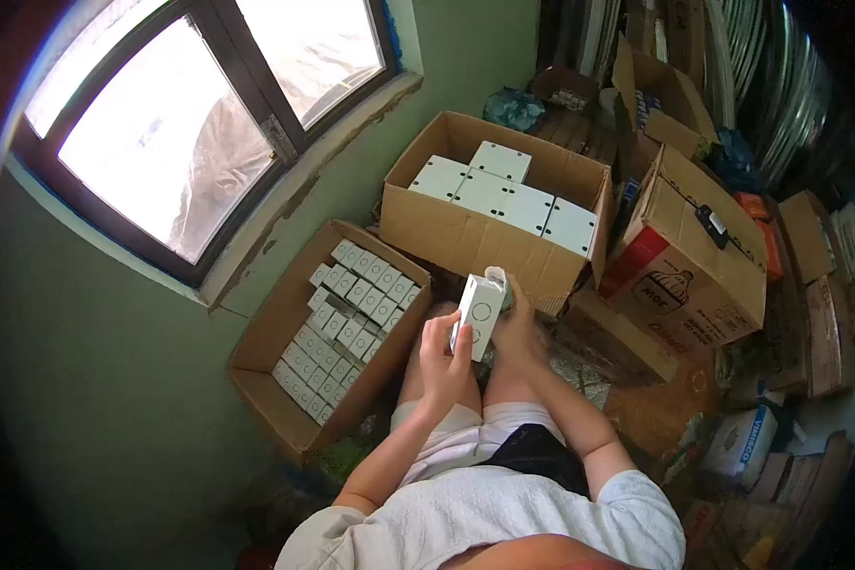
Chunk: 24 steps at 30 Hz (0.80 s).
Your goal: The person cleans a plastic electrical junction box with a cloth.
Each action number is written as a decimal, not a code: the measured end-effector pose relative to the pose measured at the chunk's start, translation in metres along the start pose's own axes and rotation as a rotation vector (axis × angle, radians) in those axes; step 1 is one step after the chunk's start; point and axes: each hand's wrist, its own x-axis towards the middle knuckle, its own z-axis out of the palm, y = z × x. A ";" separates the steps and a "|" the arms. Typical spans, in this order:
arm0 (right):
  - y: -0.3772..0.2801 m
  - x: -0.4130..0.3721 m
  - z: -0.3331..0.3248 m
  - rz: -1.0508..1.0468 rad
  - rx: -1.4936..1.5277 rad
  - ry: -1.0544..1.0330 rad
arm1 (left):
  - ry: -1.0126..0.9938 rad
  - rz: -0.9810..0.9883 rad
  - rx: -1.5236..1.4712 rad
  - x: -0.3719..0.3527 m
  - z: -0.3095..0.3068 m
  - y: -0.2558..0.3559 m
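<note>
One white box (481, 318) in the left hand (444, 363); right hand (517, 332) at three o'clock, grip unclear; open carton (256, 391), nine o'clock.

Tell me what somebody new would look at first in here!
Probably the bright window at the upper left. Next, the white box with circles in the middle, held in the left hand, the right hand beside it. Then the cardboard box on the left, with rows of little white boxes.
</note>
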 end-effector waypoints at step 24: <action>-0.037 0.023 -0.031 -0.681 -0.748 -0.064 | -0.235 -0.184 0.178 0.045 -0.026 0.027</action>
